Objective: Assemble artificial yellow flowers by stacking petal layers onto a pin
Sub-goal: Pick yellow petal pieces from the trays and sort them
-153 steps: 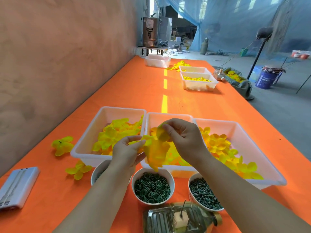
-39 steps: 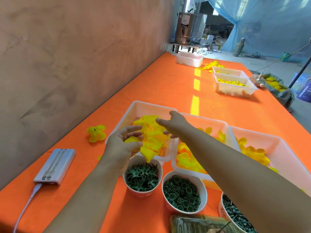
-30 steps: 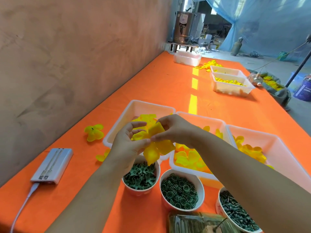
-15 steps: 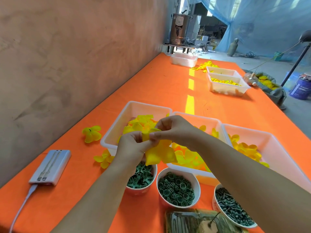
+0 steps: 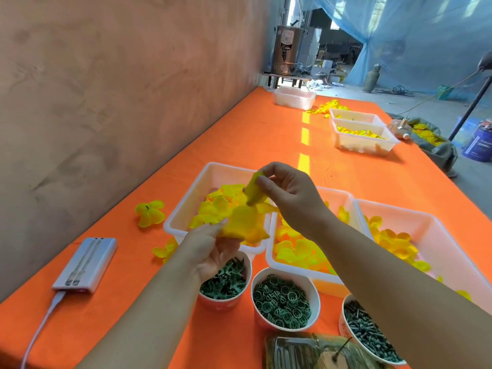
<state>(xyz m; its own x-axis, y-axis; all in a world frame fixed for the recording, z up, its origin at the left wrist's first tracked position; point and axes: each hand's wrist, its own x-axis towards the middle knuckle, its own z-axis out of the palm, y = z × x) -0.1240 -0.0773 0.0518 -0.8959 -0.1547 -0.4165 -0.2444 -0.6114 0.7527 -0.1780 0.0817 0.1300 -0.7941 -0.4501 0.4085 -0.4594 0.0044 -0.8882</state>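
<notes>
Both hands above left tray [image 5: 186, 206] rim | right hand [image 5: 290, 198] fingers pinch petal layer [image 5: 254, 193] | left hand [image 5: 213, 246] fingers grip flower [image 5: 243, 225]

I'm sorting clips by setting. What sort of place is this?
Most likely a small workshop for making artificial flowers: a long orange table carries white trays of yellow petals and cups of green plastic parts, with blue netting over a concrete floor behind.

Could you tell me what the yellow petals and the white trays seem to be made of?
The petals look like thin matte fabric, probably synthetic: they fold and crumple softly in the left hand and right hand. The trays look like smooth, slightly translucent moulded plastic, with rounded rims and the orange table tinting their walls.
</notes>
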